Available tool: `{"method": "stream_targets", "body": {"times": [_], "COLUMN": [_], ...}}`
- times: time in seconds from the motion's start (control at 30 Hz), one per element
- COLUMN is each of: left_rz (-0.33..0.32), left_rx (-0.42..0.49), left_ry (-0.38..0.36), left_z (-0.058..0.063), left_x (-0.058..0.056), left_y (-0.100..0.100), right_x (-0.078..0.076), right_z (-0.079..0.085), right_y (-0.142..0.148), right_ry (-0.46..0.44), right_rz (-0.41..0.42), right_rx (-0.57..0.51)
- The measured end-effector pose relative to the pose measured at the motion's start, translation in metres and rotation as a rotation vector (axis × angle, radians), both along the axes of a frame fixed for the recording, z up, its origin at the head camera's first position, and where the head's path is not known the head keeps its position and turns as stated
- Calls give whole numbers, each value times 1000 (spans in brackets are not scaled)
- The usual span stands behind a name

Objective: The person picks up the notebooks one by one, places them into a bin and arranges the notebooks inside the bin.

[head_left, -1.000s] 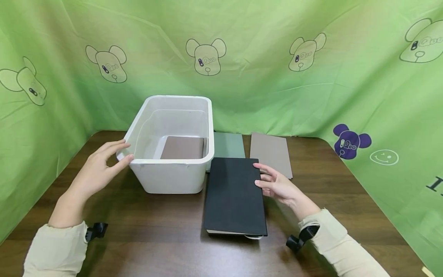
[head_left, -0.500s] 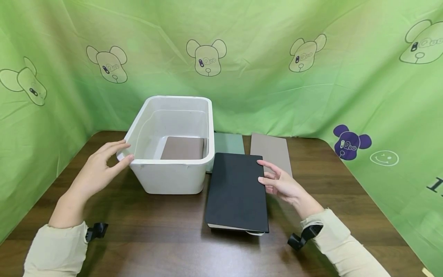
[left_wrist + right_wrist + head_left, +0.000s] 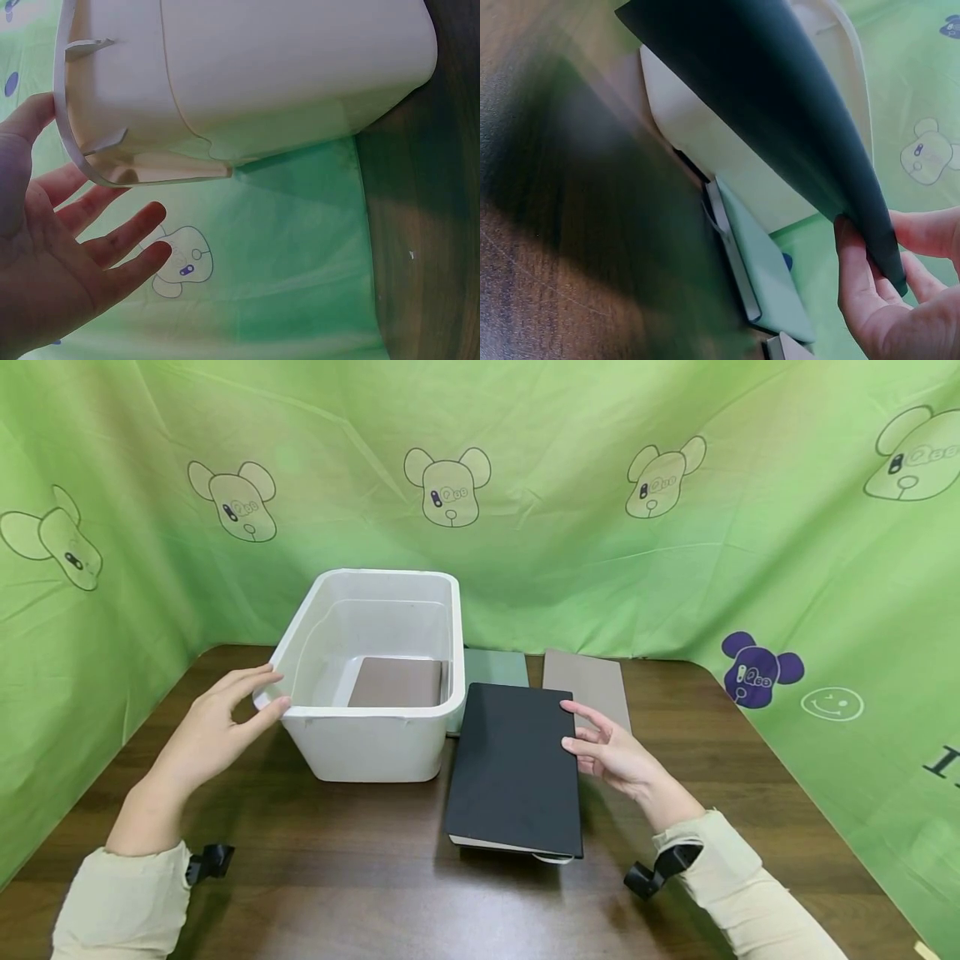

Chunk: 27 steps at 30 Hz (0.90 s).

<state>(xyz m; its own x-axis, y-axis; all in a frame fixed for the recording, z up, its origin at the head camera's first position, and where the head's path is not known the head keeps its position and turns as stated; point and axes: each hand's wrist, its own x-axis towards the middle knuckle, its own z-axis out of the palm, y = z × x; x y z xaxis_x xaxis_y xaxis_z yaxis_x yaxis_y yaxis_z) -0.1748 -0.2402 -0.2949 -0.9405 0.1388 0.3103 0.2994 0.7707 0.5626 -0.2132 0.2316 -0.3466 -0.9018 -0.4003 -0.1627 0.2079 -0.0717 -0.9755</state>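
Observation:
In the head view, my right hand (image 3: 618,760) pinches the right edge of a black notebook (image 3: 517,768). The right wrist view catches the notebook (image 3: 742,82) from below, lifted off the table, thumb on one face and fingers on the other. A white ribbon pokes out at its near end. My left hand (image 3: 210,727) rests its fingertips on the near left corner of a white plastic bin (image 3: 375,743). Those fingers are spread and fairly straight, lying over the rim in the left wrist view. A brown notebook (image 3: 397,681) lies inside the bin.
Behind the black notebook, a green notebook (image 3: 495,667) lies on the table beside the bin, partly hidden. A greyish-pink notebook (image 3: 588,681) lies to its right. The dark wooden table (image 3: 337,877) is enclosed by a green printed cloth (image 3: 547,568).
My right hand has moved the black notebook slightly away from me and to the right, and its near end has risen. The left hand and the bin have kept their place.

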Motion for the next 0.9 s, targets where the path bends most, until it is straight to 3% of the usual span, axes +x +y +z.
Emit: {"method": "stream_targets", "body": {"times": [0.67,0.9], "left_rz": [1,-2], "left_rx": [5,-1], "left_ry": [12,15], "left_z": [-3,-3], "left_x": [0,0], "left_y": [0,0], "right_x": [0,0], "right_z": [9,12], "right_y": [1,2], "right_ry": [12,15], "right_rz": [-64,-69], "right_rx": [73,37]}}
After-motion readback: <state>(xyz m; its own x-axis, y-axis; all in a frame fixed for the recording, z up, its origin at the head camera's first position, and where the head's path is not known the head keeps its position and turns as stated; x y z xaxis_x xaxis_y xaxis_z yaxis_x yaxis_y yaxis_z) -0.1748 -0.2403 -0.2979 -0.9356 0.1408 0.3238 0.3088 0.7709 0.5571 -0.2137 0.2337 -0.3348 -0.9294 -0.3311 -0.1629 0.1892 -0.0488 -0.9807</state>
